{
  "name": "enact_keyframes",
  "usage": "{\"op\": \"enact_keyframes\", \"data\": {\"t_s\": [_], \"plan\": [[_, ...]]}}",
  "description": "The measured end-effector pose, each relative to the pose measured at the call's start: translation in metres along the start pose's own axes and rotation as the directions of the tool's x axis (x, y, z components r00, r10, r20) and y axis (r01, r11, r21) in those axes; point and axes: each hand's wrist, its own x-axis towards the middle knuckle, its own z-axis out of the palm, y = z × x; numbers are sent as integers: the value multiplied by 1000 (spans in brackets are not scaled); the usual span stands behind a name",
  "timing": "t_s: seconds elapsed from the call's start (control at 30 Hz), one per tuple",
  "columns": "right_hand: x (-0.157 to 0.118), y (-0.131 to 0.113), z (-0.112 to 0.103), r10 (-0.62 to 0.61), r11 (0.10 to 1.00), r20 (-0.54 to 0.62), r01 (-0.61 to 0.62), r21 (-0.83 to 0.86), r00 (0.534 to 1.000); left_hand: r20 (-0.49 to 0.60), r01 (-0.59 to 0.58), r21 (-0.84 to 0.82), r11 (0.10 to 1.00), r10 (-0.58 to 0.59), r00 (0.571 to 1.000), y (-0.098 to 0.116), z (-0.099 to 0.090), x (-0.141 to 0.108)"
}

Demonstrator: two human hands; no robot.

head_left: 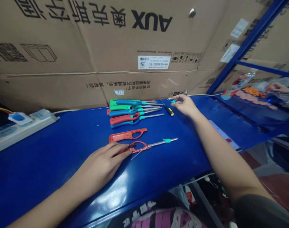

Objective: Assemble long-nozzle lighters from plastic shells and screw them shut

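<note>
My left hand point(106, 161) has its fingers closed on the handle of an opened red lighter point(139, 146), whose metal tube point(158, 143) carries a teal collar and points right. Just behind it lies a separate red handle shell point(127, 135). My right hand point(183, 105) is at the back of the table, thumb and fingers pinched at a small teal piece point(173, 101). Beside that hand rests a black and yellow screwdriver point(169, 110). Several red, green and blue lighters point(124, 120) are piled at the back middle, tubes pointing right.
Cardboard point(106, 60) stands behind the blue table point(64, 148). A white power strip point(23, 129) lies at the left, and a phone point(224, 134) is under my right forearm. At the right are a blue frame point(230, 71), a bottle point(240, 83), orange parts point(255, 92) and another person's hand point(280, 88).
</note>
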Motion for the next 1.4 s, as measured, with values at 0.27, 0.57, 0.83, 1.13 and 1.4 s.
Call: {"op": "enact_keyframes", "data": {"t_s": [0.27, 0.57, 0.83, 1.13, 1.4], "plan": [[-40, -36, 21, -395, 919, 460, 341, 200, 795, 6, -5, 19, 1000, 5, 1000, -2, 2, -1], [-41, -37, 28, -485, 845, 437, 535, 9, 758, 11, -18, 37, 999, 18, 1000, 1, 1, -1], [-43, -37, 1, -374, 829, 562, 537, -155, 738, 33, -36, 74, 997, 34, 999, 3, 0, 0], [-45, -45, 14, -397, 828, 535, 543, -141, 745, 39, -85, 153, 985, 80, 996, 4, -1, -1], [-74, -68, 35, -664, 730, 416, 659, 182, 621, -66, 145, -160, 976, -157, 985, 9, 6, 2]]}}
